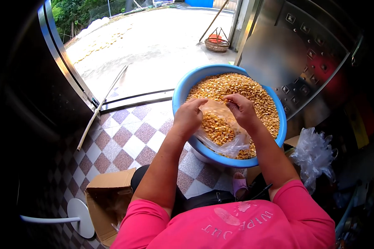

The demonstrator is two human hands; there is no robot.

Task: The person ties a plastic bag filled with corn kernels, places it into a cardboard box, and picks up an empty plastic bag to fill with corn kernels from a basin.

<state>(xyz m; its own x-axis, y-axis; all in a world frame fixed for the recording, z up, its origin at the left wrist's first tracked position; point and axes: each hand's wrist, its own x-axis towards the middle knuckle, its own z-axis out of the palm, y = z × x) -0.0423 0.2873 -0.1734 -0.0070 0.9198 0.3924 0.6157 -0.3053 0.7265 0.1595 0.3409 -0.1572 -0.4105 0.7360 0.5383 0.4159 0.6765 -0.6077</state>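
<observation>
A wide blue basin (281,120) stands in front of me, heaped with dry yellow corn kernels (237,83). On top of the kernels lies a clear plastic bag (232,148) with corn inside its lower part. My left hand (189,117) pinches the near-left side of the bag's mouth, fingers closed on the thin film. On the opposite side, my right hand (242,111) has thumb and fingertips together on the bag's edge. The film stretches between both hands. Part of the bag is hidden behind my fingers.
To the right hangs or lies a bunch of clear plastic bags (314,157). An open cardboard box (99,186) sits at lower left beside a white round base (82,218). A long stick (102,108) crosses the doorway sill. Outside stands a wicker basket (217,45).
</observation>
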